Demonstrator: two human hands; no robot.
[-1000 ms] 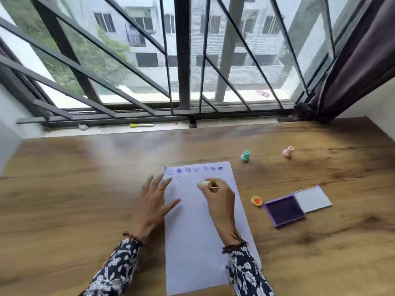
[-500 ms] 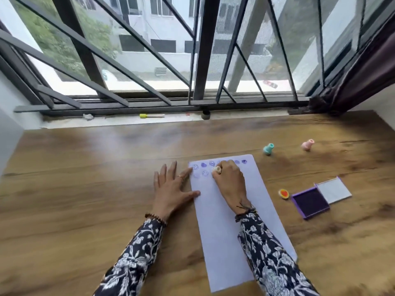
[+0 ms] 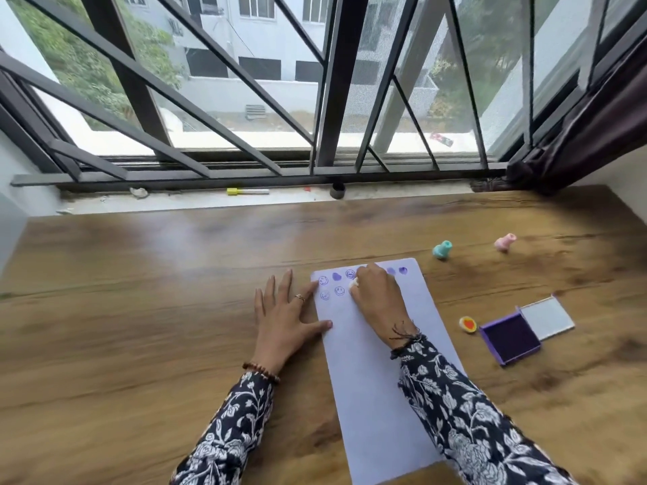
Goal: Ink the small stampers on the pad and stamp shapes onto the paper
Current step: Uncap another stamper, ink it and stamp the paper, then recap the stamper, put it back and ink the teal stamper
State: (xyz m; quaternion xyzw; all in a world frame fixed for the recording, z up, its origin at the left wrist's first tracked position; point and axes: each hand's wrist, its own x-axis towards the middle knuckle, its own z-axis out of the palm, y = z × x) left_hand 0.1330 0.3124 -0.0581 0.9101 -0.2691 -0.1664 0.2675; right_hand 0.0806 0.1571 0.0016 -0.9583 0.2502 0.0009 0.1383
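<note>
A white sheet of paper [image 3: 371,372] lies on the wooden table, with purple stamped faces and blobs along its top edge. My right hand [image 3: 378,299] is closed around a small cream stamper [image 3: 353,283], pressed down onto the paper in the second row of prints. My left hand [image 3: 283,316] lies flat with fingers spread on the table, its fingertips on the paper's left edge. The open purple ink pad [image 3: 509,339] with its white lid [image 3: 548,316] sits right of the paper.
A teal stamper [image 3: 442,249] and a pink stamper [image 3: 505,242] stand on the table beyond the paper. A yellow cap with a red heart [image 3: 467,324] lies beside the pad. A marker [image 3: 247,191] rests on the window sill. A dark curtain [image 3: 595,124] hangs at right.
My right hand moved the stamper up the sheet to the second row and pressed it down. One more smiley print shows there. The camera view shifted, so everything sits further right.
</note>
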